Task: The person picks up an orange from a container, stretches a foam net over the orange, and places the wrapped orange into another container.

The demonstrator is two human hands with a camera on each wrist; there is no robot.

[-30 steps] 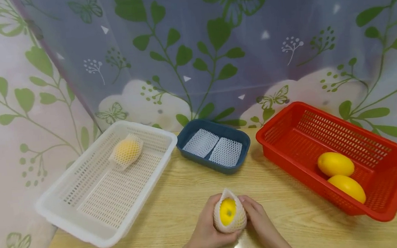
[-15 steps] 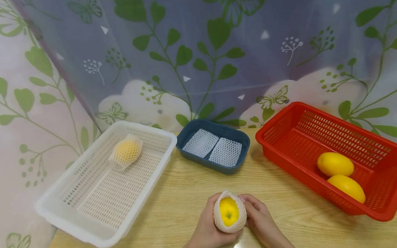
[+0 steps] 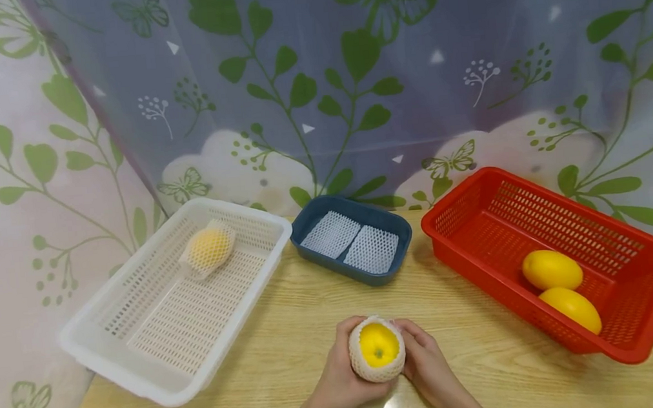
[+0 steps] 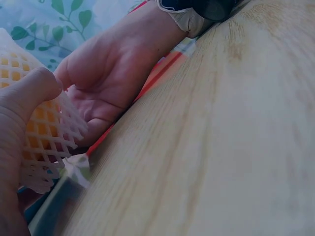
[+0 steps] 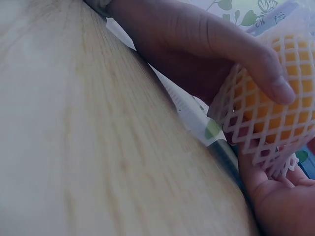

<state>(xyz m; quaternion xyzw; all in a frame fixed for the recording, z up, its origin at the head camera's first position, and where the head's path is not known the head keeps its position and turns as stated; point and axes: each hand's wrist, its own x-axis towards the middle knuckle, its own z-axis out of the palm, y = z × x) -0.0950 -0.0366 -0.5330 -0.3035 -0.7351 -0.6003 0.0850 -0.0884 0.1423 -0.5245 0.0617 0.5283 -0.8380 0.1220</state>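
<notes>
My left hand point(image 3: 344, 374) grips a yellow lemon point(image 3: 379, 347) wrapped in a white foam fruit net point(image 3: 370, 372), held just above the table. The lemon's stem end shows through the net's round opening, facing me. In the right wrist view, the left thumb presses on the mesh point(image 5: 275, 123). My right hand point(image 3: 431, 366) is at the net's right side, its fingers pinching the net's edge. These right fingertips are partly hidden behind the net in the left wrist view.
A white basket point(image 3: 243, 312) at left holds one netted lemon point(image 3: 211, 248). At the back, a dark blue tray point(image 3: 376, 278) holds two flat foam nets point(image 3: 330, 235). A red basket point(image 3: 485, 281) at right contains two bare lemons point(image 3: 552, 270).
The net's pointed upper edge has been drawn open into a rounder opening, showing more of the lemon. The lemon has tipped slightly toward me. The right fingers have shifted along the net.
</notes>
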